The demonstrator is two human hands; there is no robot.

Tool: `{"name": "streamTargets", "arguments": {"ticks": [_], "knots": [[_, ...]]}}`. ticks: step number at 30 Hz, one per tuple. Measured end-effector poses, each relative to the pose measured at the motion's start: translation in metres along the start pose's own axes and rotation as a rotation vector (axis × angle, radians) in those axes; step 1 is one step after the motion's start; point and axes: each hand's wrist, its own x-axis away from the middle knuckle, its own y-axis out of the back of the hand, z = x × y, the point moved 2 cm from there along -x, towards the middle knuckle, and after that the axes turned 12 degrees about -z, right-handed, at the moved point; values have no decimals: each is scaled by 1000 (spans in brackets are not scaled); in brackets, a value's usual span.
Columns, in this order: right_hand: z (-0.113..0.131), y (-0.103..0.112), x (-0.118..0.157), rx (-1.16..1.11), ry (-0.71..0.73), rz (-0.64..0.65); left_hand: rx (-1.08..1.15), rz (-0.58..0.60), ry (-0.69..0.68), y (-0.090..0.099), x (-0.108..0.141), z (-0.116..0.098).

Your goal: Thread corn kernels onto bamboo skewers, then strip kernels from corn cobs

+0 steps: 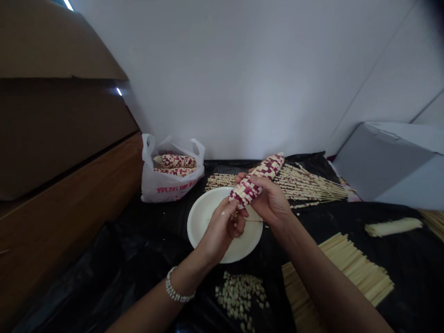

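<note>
Gripping a purple-and-cream corn cob above a white bowl, the right hand clamps its fingers around the cob's side. The left hand touches the cob's lower end, its curled fingers closed on a thin stick. Loose kernels lie just in front of the bowl; kernel-laden sticks spread beyond it.

Brown cardboard at left, wooden board, pale wall, white box
</note>
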Motion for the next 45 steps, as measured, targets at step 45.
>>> {"name": "streamTargets", "arguments": {"ticks": [45], "knots": [[-3, -9, 11, 60, 71, -34, 119, 17, 168, 3, -2, -1]]}}
